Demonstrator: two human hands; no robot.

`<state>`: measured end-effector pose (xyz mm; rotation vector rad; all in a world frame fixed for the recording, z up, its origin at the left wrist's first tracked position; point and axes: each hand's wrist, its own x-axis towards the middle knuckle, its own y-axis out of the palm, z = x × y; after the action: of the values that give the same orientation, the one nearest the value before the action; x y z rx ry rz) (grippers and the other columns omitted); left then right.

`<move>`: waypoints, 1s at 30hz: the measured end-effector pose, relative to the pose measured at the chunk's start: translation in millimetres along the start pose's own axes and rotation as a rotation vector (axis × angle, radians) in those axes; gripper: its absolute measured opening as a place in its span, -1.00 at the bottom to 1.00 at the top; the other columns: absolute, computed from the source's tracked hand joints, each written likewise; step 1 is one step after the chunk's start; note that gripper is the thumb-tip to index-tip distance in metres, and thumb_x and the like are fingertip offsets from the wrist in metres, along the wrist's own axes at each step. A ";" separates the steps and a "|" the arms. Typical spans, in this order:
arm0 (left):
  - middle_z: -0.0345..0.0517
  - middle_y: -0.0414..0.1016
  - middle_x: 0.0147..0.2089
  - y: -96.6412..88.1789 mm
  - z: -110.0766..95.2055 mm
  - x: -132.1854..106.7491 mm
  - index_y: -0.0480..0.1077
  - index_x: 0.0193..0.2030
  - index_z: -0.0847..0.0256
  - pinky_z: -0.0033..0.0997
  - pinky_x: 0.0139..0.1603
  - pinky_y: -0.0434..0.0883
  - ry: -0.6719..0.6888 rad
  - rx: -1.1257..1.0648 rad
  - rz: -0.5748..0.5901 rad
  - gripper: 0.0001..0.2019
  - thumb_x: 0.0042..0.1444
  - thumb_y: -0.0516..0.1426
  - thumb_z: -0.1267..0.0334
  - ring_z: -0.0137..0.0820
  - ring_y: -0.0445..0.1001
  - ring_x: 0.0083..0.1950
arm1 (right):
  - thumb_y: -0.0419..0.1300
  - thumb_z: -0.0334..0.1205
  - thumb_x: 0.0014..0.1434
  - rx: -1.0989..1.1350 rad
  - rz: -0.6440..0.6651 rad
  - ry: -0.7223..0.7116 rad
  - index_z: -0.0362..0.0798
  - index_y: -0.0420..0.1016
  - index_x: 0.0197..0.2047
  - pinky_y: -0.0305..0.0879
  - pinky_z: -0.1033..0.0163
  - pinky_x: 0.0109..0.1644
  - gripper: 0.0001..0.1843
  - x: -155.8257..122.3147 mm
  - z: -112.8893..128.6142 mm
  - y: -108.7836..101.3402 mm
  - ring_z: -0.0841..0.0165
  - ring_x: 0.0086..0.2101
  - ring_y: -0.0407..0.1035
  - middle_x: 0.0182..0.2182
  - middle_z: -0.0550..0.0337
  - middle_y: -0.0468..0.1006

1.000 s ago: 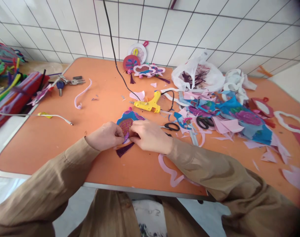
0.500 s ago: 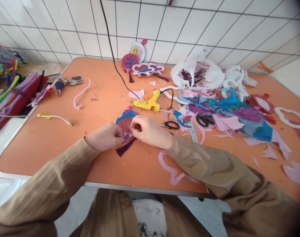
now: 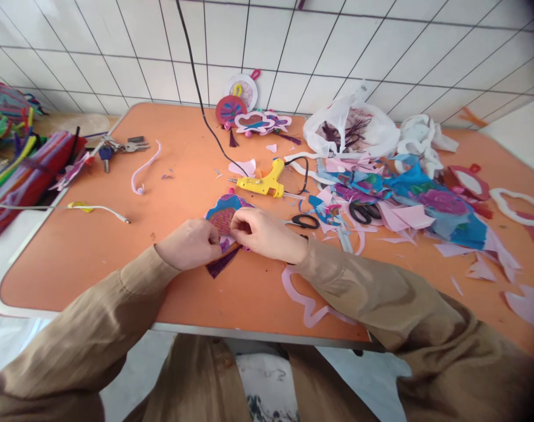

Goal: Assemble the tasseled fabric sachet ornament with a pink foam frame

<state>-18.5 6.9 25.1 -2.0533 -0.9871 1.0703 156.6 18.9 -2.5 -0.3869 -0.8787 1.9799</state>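
Observation:
In the head view a blue, purple and orange paper ornament rests on the table in front of me, with a pink bead at its top. From its lower edge hangs a dark purple tassel. My left hand is closed, its fingertips pinching at the ornament's lower left edge. My right hand is closed too, thumb and forefinger pressed together at the right side, covering part of it. Beyond the hands lies a yellow glue gun, its nozzle pointing left.
Black-handled scissors and paper and fabric scraps spread to the right. A pink paper outline lies near my right forearm. Finished-looking ornaments lean by the tiled wall, beside a white plastic bag. Keys and a cable are left.
My left hand has shifted very slightly to the right. My right hand stays pinched at the ornament, almost unmoved.

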 end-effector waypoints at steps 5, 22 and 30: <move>-0.32 -0.01 -0.67 2.1 -1.1 0.7 0.09 -0.69 0.19 -0.41 -0.51 -0.04 0.000 0.039 -0.011 -0.66 0.04 0.05 0.18 -0.51 -0.03 -0.58 | 0.16 -0.49 0.06 -0.035 0.024 0.012 -0.10 0.32 -0.46 0.10 0.33 -0.31 -0.86 -0.1 0.3 1.3 0.45 -0.43 0.26 -0.48 0.25 0.42; -0.31 -0.04 -0.67 1.9 -1.8 1.0 0.05 -0.70 0.18 -0.38 -0.50 -0.02 -0.011 0.080 -0.025 -0.64 0.04 0.05 0.19 -0.50 -0.03 -0.58 | 0.18 -0.46 0.08 -0.067 0.051 0.015 -0.12 0.37 -0.43 0.10 0.33 -0.30 -0.90 -0.3 0.6 0.5 0.46 -0.42 0.25 -0.45 0.23 0.44; -0.33 -0.01 -0.68 0.8 -2.2 2.1 0.08 -0.71 0.18 -0.42 -0.51 0.00 0.009 0.069 -0.043 -0.66 0.03 0.05 0.25 -0.52 0.01 -0.59 | 0.18 -0.48 0.08 -0.078 0.072 -0.032 -0.14 0.45 -0.37 0.13 0.32 -0.29 -0.92 -1.5 -0.1 -1.3 0.43 -0.39 0.29 -0.42 0.19 0.47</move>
<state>-15.6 7.8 24.7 -1.9711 -0.9722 1.0576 158.3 18.1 -1.8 -0.4384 -0.9764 2.0272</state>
